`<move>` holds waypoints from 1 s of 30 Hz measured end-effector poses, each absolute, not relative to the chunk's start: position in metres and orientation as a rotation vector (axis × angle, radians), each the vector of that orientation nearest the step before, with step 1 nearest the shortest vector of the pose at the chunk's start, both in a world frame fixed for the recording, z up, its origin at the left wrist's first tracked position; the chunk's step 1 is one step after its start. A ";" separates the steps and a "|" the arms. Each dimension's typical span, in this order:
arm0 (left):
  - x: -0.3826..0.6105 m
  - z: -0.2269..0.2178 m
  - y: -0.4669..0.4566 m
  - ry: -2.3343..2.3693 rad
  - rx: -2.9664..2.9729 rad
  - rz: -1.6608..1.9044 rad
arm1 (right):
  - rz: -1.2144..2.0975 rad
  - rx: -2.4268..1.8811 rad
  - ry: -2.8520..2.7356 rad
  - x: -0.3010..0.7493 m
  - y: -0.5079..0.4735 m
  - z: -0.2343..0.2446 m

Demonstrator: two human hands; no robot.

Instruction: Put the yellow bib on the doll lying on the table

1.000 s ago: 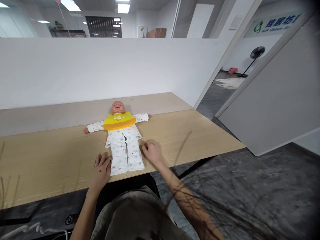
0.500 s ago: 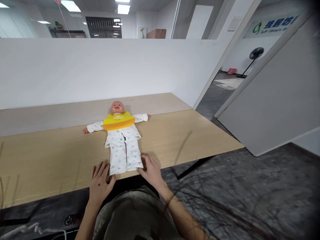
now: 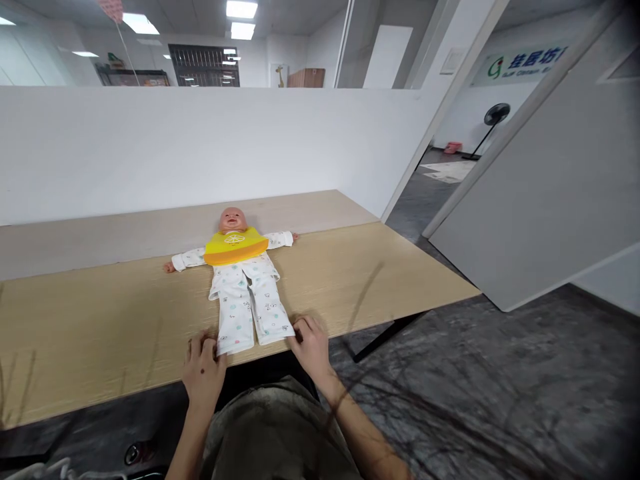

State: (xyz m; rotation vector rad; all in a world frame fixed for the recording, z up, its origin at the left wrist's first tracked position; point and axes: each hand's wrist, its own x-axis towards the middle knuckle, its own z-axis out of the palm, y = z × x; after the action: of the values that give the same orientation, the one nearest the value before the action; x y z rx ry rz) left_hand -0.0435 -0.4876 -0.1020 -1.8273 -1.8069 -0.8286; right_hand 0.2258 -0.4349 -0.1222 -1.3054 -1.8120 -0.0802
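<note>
A baby doll [image 3: 233,220] lies face up on the wooden table [image 3: 360,280], arms spread to both sides. It wears a white printed top and white printed trousers [image 3: 237,313], with a yellow bib [image 3: 235,245] with an orange lower pocket over its chest. At the table's front edge my left hand [image 3: 204,367] grips the left trouser cuff, its fingers curled. My right hand [image 3: 311,343] pinches the outer corner of the right cuff between thumb and fingers. The two trouser legs lie slightly apart.
A low white partition [image 3: 200,153] stands behind the table. To the right is a grey panel [image 3: 545,193] beside a doorway, with a black fan [image 3: 497,115] beyond it. A dark round object [image 3: 134,455] lies below the table at the left.
My right hand has drawn the right trouser cuff outward to the right, widening the gap between the legs. The fingers of my left hand have curled in at the left cuff.
</note>
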 end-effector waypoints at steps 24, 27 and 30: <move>0.012 -0.124 -0.526 -1.422 -1.919 -1.019 | -0.212 -1.292 -1.812 0.220 -0.437 -0.122; 0.015 -0.133 -0.521 -1.470 -1.945 -0.965 | -0.200 -1.301 -1.813 0.220 -0.438 -0.123; 0.016 -0.140 -0.517 -1.566 -1.963 -0.894 | -0.159 -1.294 -1.804 0.221 -0.437 -0.122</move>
State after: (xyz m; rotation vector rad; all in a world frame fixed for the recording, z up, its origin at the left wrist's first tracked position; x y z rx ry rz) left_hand 0.0161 -0.5172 -0.1404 -1.9632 -1.5655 -0.8936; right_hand 0.2207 -0.4367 -0.1217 -1.2943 -1.8038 -0.1588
